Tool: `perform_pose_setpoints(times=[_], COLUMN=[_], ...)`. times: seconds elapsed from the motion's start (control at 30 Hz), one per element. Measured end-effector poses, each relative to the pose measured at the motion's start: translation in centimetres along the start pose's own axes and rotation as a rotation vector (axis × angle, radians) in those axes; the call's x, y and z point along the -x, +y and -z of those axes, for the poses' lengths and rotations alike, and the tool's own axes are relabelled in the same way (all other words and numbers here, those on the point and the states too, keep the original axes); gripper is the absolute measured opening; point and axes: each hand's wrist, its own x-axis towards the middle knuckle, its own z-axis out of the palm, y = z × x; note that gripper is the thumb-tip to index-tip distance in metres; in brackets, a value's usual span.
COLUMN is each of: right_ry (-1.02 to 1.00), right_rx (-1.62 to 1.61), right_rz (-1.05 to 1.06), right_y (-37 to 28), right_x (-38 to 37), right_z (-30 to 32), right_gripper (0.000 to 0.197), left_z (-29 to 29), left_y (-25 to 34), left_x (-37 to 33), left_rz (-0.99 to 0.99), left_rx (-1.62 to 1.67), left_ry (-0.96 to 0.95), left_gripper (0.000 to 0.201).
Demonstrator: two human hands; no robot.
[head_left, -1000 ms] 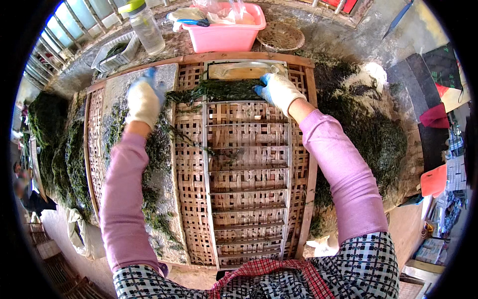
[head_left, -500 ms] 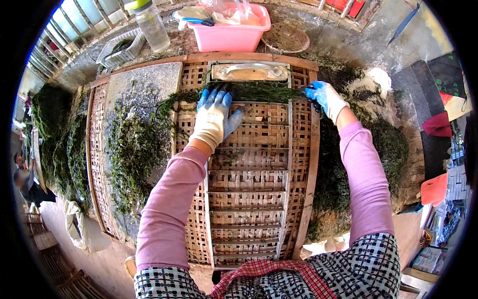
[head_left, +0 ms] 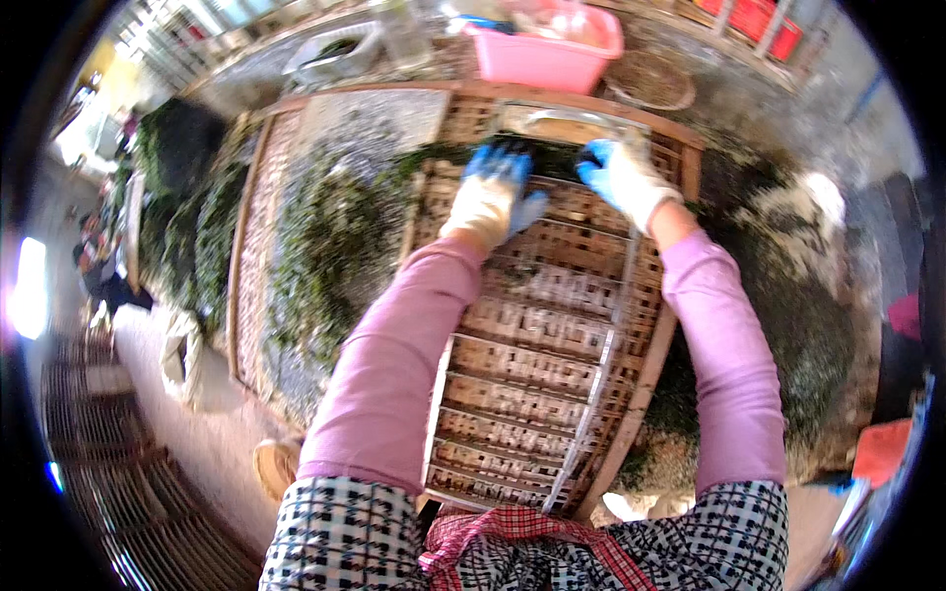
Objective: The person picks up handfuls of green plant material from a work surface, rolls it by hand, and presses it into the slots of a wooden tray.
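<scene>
Up at the far end of the slatted frame (head_left: 603, 369), the left hand (head_left: 493, 197) lay palm down on the strip of dark green weed (head_left: 557, 161), thumb stuck out wide. The right hand (head_left: 631, 182) was at the strip's right part, fingers curled in; it was kinda blurry, so I couldn't tell if it gripped any. That strip ran across just below a wooden block (head_left: 567, 125), with the woven rack (head_left: 645, 325) underneath. A loose green heap (head_left: 330, 236) sat on the grey board (head_left: 374, 101) to the left, and a pink tub (head_left: 542, 59) stood behind everything.
</scene>
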Motion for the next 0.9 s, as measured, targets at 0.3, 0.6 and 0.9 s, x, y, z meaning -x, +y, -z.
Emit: perform_pose_setpoints(times=[0.3, 0.6, 0.9], right_ry=[-0.014, -0.723, -0.805], right_rx=[0.832, 1.11, 1.214], right_rz=[0.623, 0.911, 0.85], right_y=[-0.4, -5.3, -4.8], right_x=[1.9, 7.3, 2.5], right_z=[-2.9, -24.5, -35.1], right_gripper=[0.041, 0.067, 0.029], left_z=[0.2, -5.7, -3.2], left_y=[-0.4, 1.0, 1.3], left_x=[0.3, -3.5, -2.5], left_rz=[0.015, -0.96, -1.007], left_rx=[0.064, -2.762, -2.688], left_ry=[0.052, -0.617, -0.386], left_gripper=[0.067, 0.049, 0.044])
